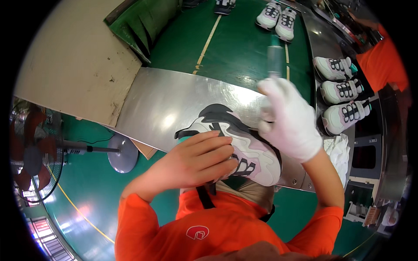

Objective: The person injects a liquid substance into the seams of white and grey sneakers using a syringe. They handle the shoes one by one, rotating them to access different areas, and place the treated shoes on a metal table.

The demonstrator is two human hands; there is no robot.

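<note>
A white, pink and black sneaker [262, 163] lies tilted on its side on the metal ledge in front of me, its dark sole facing away. My bare left hand [196, 158] is laid over the sneaker's upper and grips it, fingers together across the lacing. In a white glove, my right hand [291, 119] is closed around a slim tool [274, 56] above the sneaker's far right side. The tool points away from me. Motion smears it, so only a greyish shaft and green end show and its kind is unclear.
Beyond the metal ledge [150, 93] runs a green belt [244, 48] carrying more sneakers [285, 24]. Three sneakers [344, 90] stand at the right, near a person's orange sleeve [383, 65]. A white cloth [336, 154] lies below them. A fan [32, 158] stands left, beside a beige panel [78, 56].
</note>
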